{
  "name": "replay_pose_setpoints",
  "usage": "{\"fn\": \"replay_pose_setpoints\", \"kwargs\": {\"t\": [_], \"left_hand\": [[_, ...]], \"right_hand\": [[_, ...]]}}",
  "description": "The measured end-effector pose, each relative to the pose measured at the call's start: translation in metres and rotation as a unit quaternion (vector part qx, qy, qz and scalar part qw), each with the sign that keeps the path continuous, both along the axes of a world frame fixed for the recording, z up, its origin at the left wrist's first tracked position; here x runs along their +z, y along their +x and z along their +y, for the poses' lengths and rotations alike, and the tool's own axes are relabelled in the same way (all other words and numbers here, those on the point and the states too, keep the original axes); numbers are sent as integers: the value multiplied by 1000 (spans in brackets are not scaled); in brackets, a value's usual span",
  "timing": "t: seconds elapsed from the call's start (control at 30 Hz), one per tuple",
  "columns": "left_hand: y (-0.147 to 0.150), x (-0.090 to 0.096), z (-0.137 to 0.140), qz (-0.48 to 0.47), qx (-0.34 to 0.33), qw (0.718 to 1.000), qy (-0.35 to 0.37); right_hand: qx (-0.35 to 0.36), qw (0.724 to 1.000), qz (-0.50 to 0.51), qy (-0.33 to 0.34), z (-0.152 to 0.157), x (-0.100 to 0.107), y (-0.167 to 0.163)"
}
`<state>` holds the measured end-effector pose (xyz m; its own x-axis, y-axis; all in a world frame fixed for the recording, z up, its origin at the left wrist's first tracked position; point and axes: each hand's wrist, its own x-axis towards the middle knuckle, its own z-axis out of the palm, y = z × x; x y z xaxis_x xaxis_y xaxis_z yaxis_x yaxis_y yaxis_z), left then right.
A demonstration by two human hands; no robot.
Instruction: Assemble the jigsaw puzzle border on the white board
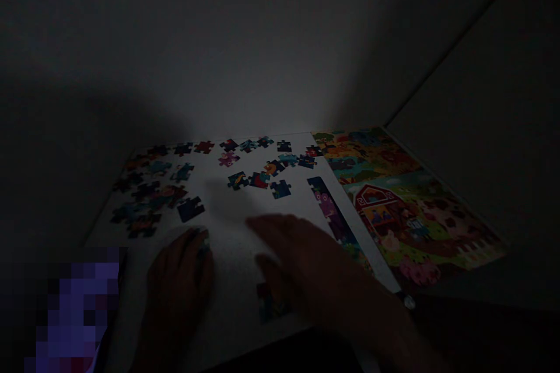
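The scene is very dark. My left hand [181, 271] rests low on the white tabletop [227, 303], fingers curled; a small bluish puzzle piece [203, 240] shows at its fingertips. My right hand [301, 256] reaches in from the lower right, slightly blurred, with its fingers stretched out and the thumb apart. No piece shows between them. Partly beneath this hand lies a group of dark puzzle pieces [266, 303]. Beyond it is a joined strip of puzzle [326, 210] with a pink creature. Left of my left hand's fingertips, farther back, lies a single dark blue piece [190, 208].
Several loose pieces [146, 198] are heaped at the left, and more puzzle pieces [259, 179] lie scattered toward the back. A picture sheet with a farm scene [406, 215] covers the right side. A pale wall [262, 58] rises behind the table.
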<state>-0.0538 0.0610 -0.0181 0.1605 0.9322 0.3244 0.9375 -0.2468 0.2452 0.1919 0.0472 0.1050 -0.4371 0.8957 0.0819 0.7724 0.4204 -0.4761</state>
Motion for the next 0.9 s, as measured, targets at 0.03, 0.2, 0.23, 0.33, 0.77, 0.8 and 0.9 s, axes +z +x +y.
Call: {"fn": "replay_pose_setpoints", "kwargs": {"t": [0.03,0.2,0.23,0.33,0.77,0.8,0.9], "left_hand": [[0,0,0,11,1,1000,4],[3,4,-1,10,18,1000,-12],[4,5,-1,8,22,1000,-16],[8,10,-3,2,32,999,-28],[12,15,-11,-26,37,998,-40],[12,15,-11,-29,34,998,-41],[12,15,-11,-35,27,998,-43]], "right_hand": [[-31,999,-35,-15,24,-17,3],[-113,988,-95,-45,64,-73,12],[-112,987,-96,-57,55,-74,7],[-72,993,-58,-79,21,-67,-14],[175,977,57,-107,64,-66,-8],[168,978,46,-118,65,-66,-10],[132,979,53,-143,64,-72,-11]]}}
